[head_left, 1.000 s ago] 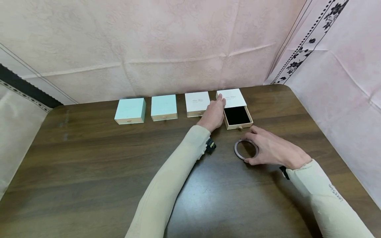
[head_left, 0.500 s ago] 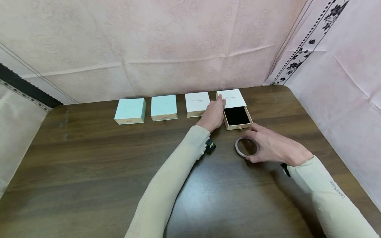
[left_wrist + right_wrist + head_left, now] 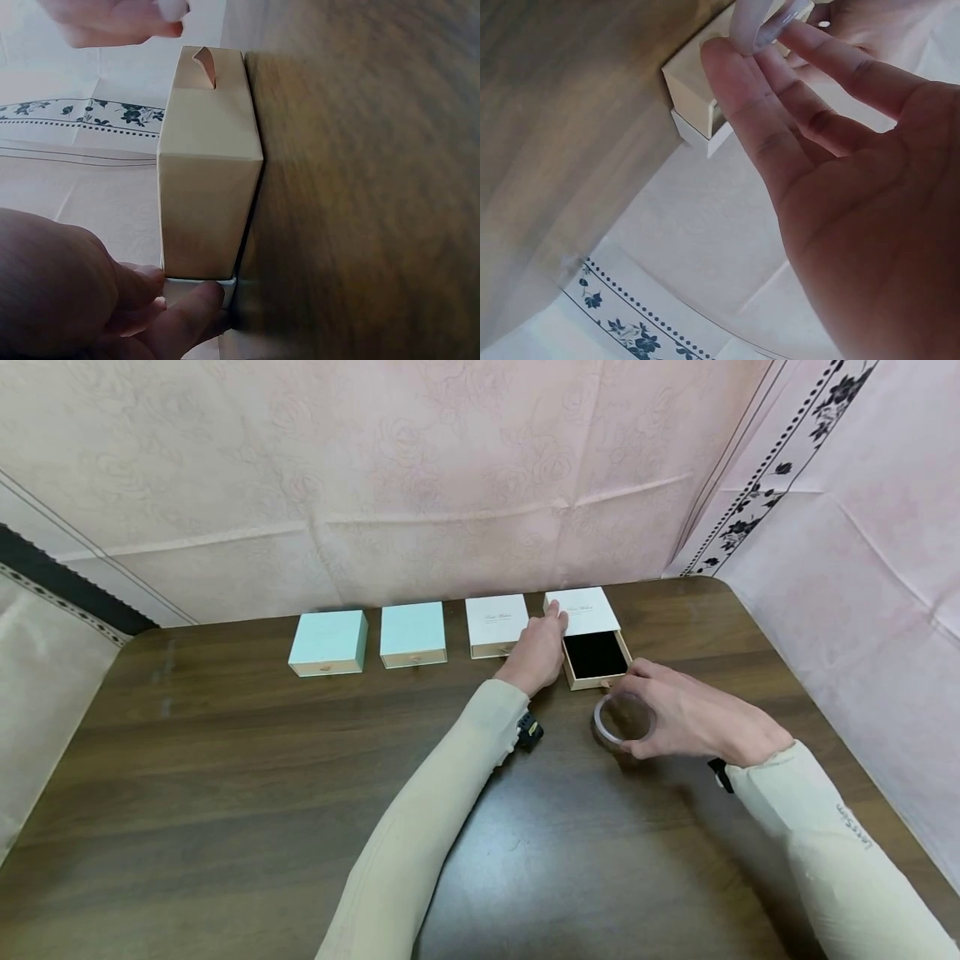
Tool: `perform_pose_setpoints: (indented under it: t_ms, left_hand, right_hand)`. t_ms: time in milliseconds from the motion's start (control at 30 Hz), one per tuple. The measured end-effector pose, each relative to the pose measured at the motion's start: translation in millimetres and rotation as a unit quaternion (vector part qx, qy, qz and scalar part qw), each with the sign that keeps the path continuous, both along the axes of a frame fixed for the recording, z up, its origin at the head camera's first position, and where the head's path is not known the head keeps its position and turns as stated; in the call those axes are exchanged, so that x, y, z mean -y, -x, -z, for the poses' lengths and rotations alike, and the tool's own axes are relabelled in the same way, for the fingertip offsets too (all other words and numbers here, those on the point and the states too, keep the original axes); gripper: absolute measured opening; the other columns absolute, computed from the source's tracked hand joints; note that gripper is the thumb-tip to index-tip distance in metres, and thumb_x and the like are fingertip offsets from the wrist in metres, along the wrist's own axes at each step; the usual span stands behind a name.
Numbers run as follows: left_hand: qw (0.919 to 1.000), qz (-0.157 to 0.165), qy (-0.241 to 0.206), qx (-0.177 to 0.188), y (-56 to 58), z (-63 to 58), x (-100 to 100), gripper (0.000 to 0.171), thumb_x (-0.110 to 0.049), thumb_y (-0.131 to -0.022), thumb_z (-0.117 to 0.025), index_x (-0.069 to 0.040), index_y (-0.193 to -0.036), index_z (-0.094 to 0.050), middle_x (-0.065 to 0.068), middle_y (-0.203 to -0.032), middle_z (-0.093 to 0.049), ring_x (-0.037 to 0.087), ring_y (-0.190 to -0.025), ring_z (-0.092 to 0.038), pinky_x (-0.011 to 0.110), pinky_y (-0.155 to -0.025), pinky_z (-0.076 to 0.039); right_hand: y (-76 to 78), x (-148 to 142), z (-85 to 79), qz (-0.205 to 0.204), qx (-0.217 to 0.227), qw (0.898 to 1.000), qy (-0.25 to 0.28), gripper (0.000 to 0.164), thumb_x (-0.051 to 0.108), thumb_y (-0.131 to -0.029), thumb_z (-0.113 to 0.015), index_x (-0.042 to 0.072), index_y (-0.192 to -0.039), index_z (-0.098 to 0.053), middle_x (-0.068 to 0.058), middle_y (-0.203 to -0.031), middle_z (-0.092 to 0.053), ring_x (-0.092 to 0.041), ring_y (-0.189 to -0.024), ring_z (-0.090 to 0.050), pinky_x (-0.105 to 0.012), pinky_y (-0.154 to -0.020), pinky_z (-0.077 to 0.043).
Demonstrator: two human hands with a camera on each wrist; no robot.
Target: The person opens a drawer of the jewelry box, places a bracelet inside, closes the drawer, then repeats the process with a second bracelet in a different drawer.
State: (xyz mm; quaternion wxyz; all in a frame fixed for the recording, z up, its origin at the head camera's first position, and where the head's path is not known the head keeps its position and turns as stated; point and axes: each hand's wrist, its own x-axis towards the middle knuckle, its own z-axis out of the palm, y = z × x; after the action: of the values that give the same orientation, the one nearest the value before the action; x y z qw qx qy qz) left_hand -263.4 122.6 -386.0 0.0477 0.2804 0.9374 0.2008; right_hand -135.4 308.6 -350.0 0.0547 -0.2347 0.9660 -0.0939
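Note:
My right hand (image 3: 690, 714) pinches a pale lavender bangle (image 3: 598, 724) by its edge, just in front of a drawer box. In the right wrist view the bangle (image 3: 744, 28) looks glossy and translucent between the fingertips. The rightmost white box (image 3: 583, 608) has its cream drawer (image 3: 596, 682) pulled out toward me, showing a black lining. Against this box's left side lies my left hand (image 3: 534, 652), with the index finger on the lid. The left wrist view shows the fingers gripping the white sleeve (image 3: 180, 289) behind the drawer, whose front bears a small tan pull tab (image 3: 204, 67).
A second white box (image 3: 497, 617) stands just left of the left hand. Two mint-green boxes (image 3: 412, 625) sit farther left in the same row, drawers pushed in. Behind the brown wooden table (image 3: 247, 793) hangs a pink patterned cloth (image 3: 420, 477).
My right hand has brought the bangle slightly forward, closer to the pulled-out drawer, and the ring appears raised and more tilted. The left hand stays on the box.

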Motion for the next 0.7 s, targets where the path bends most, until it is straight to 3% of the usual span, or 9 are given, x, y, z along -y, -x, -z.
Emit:
perform_pose_setpoints:
  t_ms: [233, 400, 600, 700]
  left_hand:
    - [1.0, 0.001, 0.003, 0.001, 0.2, -1.0, -0.9, 0.04, 0.001, -0.105, -0.039, -0.003, -0.142, -0.053, 0.018, -0.168, -0.025, 0.032, -0.09, -0.072, 0.032, -0.074, -0.058]
    - [1.0, -0.003, 0.007, 0.0, 0.2, -0.7, -1.2, 0.04, 0.001, -0.106, -0.038, -0.004, -0.142, -0.053, 0.018, -0.168, -0.026, 0.032, -0.097, -0.072, 0.032, -0.078, -0.058]
    - [1.0, 0.001, -0.002, 0.01, -0.2, -0.1, 0.4, 0.039, 0.002, -0.105, -0.038, -0.003, -0.14, -0.054, 0.018, -0.169, -0.024, 0.029, -0.083, -0.072, 0.03, -0.069, -0.055]
    - [1.0, 0.0, -0.001, 0.004, -0.3, 0.2, 0.8, 0.037, 0.002, -0.105, -0.039, -0.003, -0.137, -0.056, 0.019, -0.168, -0.025, 0.029, -0.087, -0.072, 0.029, -0.072, -0.056]
  right_hand:
    - [5.7, -0.7, -7.3, 0.006, 0.007, 1.0, 0.011, 0.056, 0.029, -0.074, -0.084, 0.013, -0.125, -0.068, 0.001, -0.118, -0.061, -0.017, -0.11, -0.062, -0.038, -0.095, -0.051]
    - [9.4, -0.9, -9.8, 0.003, 0.022, 1.0, 0.011, 0.062, 0.031, -0.079, -0.083, 0.017, -0.136, -0.063, 0.001, -0.125, -0.06, -0.017, -0.115, -0.058, -0.039, -0.099, -0.049]
    - [12.3, 0.1, -11.7, 0.003, 0.012, 1.0, 0.003, 0.057, 0.031, -0.079, -0.082, 0.025, -0.133, -0.065, 0.002, -0.114, -0.058, -0.015, -0.101, -0.057, -0.035, -0.089, -0.049]
    - [14.2, 1.0, -12.4, 0.01, 0.009, 1.0, -0.001, 0.055, 0.03, -0.078, -0.082, 0.028, -0.131, -0.066, 0.002, -0.108, -0.057, -0.013, -0.094, -0.054, -0.032, -0.084, -0.049]
